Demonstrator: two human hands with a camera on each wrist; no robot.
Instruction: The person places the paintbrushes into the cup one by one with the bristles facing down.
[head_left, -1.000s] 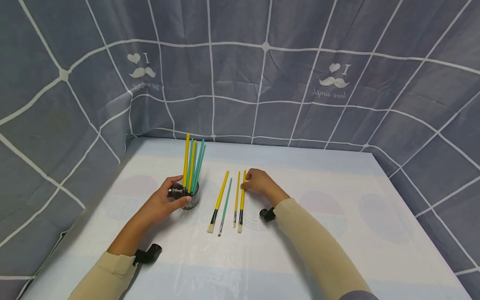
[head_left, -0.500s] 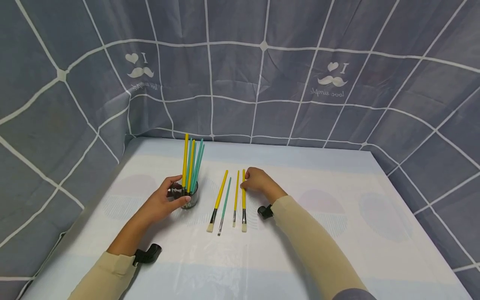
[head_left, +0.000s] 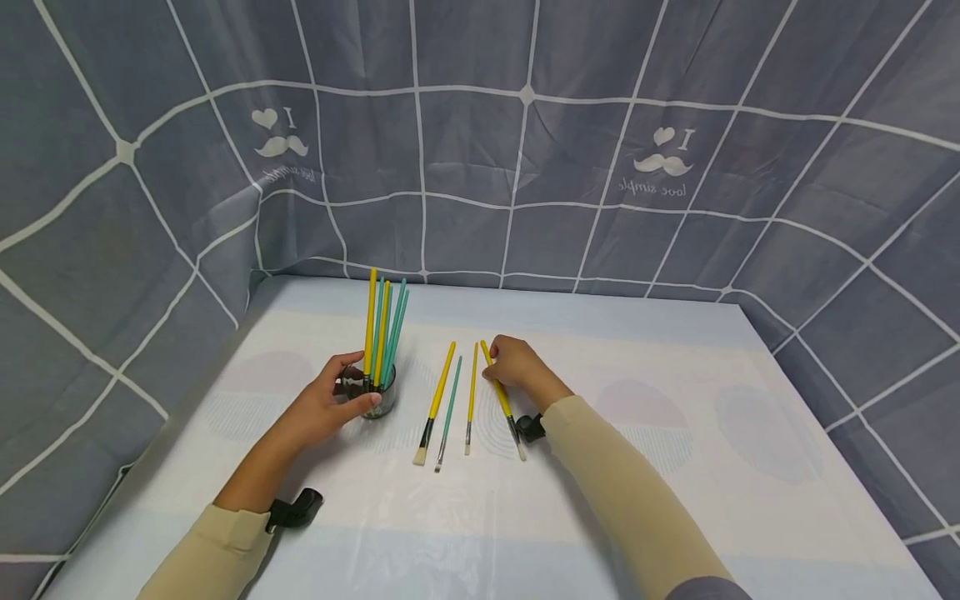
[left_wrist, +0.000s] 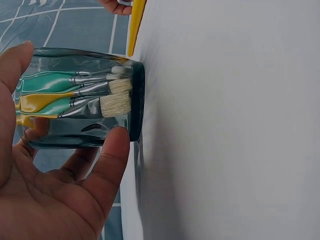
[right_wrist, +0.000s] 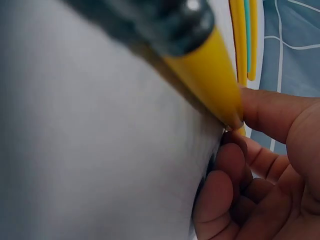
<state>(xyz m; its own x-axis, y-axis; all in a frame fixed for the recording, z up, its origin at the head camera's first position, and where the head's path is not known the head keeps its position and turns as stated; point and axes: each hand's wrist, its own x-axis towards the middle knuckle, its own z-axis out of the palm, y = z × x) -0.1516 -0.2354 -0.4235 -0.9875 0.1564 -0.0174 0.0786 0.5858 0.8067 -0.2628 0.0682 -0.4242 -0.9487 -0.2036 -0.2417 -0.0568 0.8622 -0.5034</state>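
Note:
My left hand [head_left: 326,406] grips a clear glass [left_wrist: 137,100] from the side, thumb at the front and fingers around the far side. Several yellow and teal paintbrushes [head_left: 383,329] stand in it, bristles down, as the left wrist view shows. To the right, my right hand [head_left: 519,363] pinches the handle of a yellow paintbrush [head_left: 503,397] near its upper end. This brush slants, its pale bristles toward my right forearm. In the right wrist view its yellow handle [right_wrist: 212,75] lies between thumb and fingers, close over the table.
Between the hands lie a wide yellow paintbrush [head_left: 440,386], a teal paintbrush [head_left: 451,408] and a thin yellow paintbrush [head_left: 472,387], bristles toward me. The white table [head_left: 675,533] backs onto a grey checked curtain [head_left: 480,150].
The yellow paintbrush in my right hand has swung its bristle end to the right, from nearly upright in view to slanted. My left hand and the glass have stayed in place.

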